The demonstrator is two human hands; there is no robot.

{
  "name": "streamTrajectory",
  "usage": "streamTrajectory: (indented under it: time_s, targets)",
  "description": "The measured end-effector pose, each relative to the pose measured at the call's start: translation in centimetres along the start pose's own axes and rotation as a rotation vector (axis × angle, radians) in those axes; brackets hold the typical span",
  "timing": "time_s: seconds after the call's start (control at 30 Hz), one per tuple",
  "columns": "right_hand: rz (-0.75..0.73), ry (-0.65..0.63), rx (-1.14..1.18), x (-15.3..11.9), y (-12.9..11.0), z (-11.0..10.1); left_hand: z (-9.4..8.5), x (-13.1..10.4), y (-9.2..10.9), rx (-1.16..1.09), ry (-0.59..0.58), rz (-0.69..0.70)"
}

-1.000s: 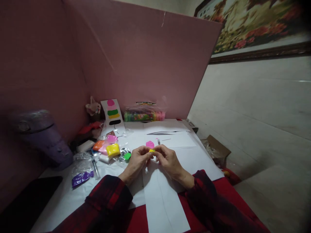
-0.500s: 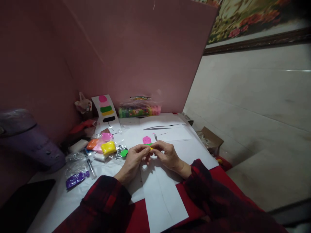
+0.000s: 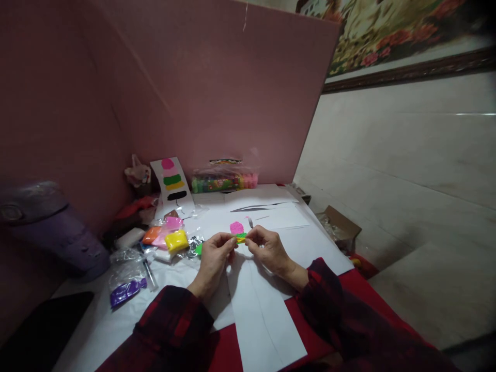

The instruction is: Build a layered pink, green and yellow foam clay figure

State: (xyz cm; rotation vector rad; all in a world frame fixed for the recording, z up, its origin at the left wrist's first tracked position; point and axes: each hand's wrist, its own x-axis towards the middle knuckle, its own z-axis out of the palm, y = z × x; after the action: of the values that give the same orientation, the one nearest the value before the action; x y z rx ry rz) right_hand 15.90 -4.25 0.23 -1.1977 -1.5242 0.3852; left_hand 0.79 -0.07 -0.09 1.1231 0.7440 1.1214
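A small strip of yellow clay (image 3: 241,239) is pinched between my left hand (image 3: 215,258) and my right hand (image 3: 271,253), one end in each set of fingertips. Just beyond it, green clay (image 3: 242,235) and a textured pink clay round (image 3: 236,227) lie at the top of a long white paper strip (image 3: 263,315). A small fork (image 3: 250,222) rests behind my right fingertips. The strip's lower part shows a thin drawn line.
On the left are clay packets, a yellow one (image 3: 177,241) and a purple one (image 3: 126,293), a clear tube (image 3: 150,274) and a purple bottle (image 3: 58,232). A painted sheet (image 3: 172,181) leans behind, beside a colourful pack (image 3: 222,182). An open box (image 3: 339,225) stands right.
My hands have drawn slightly apart, and more of the yellow clay shows between the fingertips. The whole view has shifted a little, so everything on the table appears slightly lower.
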Motion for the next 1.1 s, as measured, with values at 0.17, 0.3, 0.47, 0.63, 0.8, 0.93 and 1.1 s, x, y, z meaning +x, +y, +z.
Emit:
streamTrajectory:
  time_s: [0.17, 0.3, 0.47, 0.63, 0.8, 0.93, 1.1]
  targets:
    - [0.153, 0.047, 0.136, 0.1, 0.7, 0.2, -0.1, 0.1, -0.2, -0.047, -0.035, -0.037]
    - [0.111, -0.031, 0.138, -0.1, 0.3, 0.1, 0.2, -0.2, 0.2, -0.012, -0.156, -0.087]
    - [-0.011, -0.122, 0.088, -0.4, -0.4, -0.2, 0.3, -0.3, 0.7, 0.064, -0.168, -0.058]
    - [0.019, -0.152, 0.132, -0.3, -0.4, -0.2, 0.1, -0.3, 0.4, 0.095, -0.145, -0.025]
    - [0.081, -0.026, 0.161, -0.2, -0.2, 0.1, 0.0, 0.0, 0.1, 0.006, -0.010, -0.023]
    - [0.184, 0.070, 0.232, 0.1, 0.8, 0.2, -0.4, 0.4, 0.0, -0.063, 0.071, 0.003]
    - [0.239, 0.046, 0.322, 0.2, 1.2, 0.1, -0.3, 0.2, 0.1, -0.054, -0.038, -0.005]
